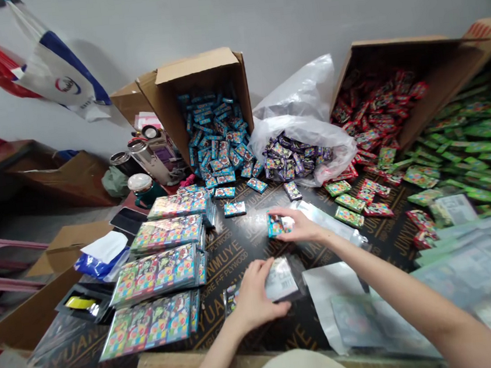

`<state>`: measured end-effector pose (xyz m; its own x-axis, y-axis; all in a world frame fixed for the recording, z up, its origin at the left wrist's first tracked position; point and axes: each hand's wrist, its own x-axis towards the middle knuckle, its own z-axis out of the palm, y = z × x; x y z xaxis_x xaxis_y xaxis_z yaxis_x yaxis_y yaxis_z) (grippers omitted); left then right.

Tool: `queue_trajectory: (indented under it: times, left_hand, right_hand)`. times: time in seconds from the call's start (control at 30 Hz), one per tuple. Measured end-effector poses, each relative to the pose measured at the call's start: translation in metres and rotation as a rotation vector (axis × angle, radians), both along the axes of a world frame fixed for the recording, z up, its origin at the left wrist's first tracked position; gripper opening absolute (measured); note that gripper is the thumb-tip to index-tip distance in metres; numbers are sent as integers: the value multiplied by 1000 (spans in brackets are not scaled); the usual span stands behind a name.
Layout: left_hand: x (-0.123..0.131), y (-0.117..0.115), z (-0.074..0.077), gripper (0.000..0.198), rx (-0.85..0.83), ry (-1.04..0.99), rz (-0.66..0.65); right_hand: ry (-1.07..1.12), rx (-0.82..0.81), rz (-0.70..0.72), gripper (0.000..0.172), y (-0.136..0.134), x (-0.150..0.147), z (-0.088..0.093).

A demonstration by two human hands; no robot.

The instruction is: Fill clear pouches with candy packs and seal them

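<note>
My right hand (pixel 296 225) pinches a small blue printed box (pixel 274 224) above the middle of the dark plywood table. Nearer to me, my left hand (pixel 257 297) grips a clear plastic bag (pixel 298 275) with a white label (pixel 281 280) showing through it. A dark end of the packed contents (pixel 230 298) sticks out to the left of that hand; the rest is hidden under my fingers. Beyond my right hand lie a single blue box (pixel 235 209) and a purple-black box (pixel 292 191).
At left stand stacked packs of colourful boxes (pixel 153 272). Behind are a carton of blue boxes (pixel 218 134), a plastic sack of purple boxes (pixel 295 158) and a carton of red boxes (pixel 377 105). Green boxes (pixel 478 148) heap at right, near clear bags (pixel 469 266). A tumbler (pixel 143 189) stands back left.
</note>
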<state>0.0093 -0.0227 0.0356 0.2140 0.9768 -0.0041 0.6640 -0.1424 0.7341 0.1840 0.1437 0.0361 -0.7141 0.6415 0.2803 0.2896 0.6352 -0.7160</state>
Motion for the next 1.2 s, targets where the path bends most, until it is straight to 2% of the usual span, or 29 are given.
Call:
queue_trajectory:
  times: [0.1,0.23,0.37,0.5,0.63,0.7,0.77,0.83,0.87,0.97,1.07,1.13,1.2]
  left_hand:
    - [2,19,-6,77,109,65,149]
    - [9,38,-5,79,228,135,151]
    - [14,44,2,88,292,150,44]
    - [15,45,6,98,272,115,-57]
    - [13,44,8,98,234,60,-137]
    - [11,43,9,96,216,39,-145]
    - [8,43,9,96,204,30,-89]
    - [5,42,9,96,193,22,-21]
    - [3,42,8,96,185,18,-6]
    - [0,40,3,95,159,13,-1]
    - [-2,38,-6,92,146,45,-1]
    - [-2,38,-13,91,142,83,-8]
    - [-4,38,-18,92,138,118,-4]
  right_hand:
    - [7,130,-109,58,-19,32,24]
    - [-220,266,-155,67,-49,56,37]
    - [-312,229,-62,71,-65,66,37]
    - [-238,177,28,76,-68,70,40]
    - [-175,127,84,81,-68,69,37]
    - [-135,137,22,87,-72,66,31]
    - [-69,156,-136,87,-79,62,23]
    - [-29,133,-237,76,-87,57,16]
    - [-26,111,-232,68,-88,55,13]
    - [-53,87,-239,54,-76,47,3]
    - [-173,128,-403,70,-40,40,-11]
    - [-299,122,-374,83,-14,36,-22]
    - [-340,90,-276,84,4,34,-29]
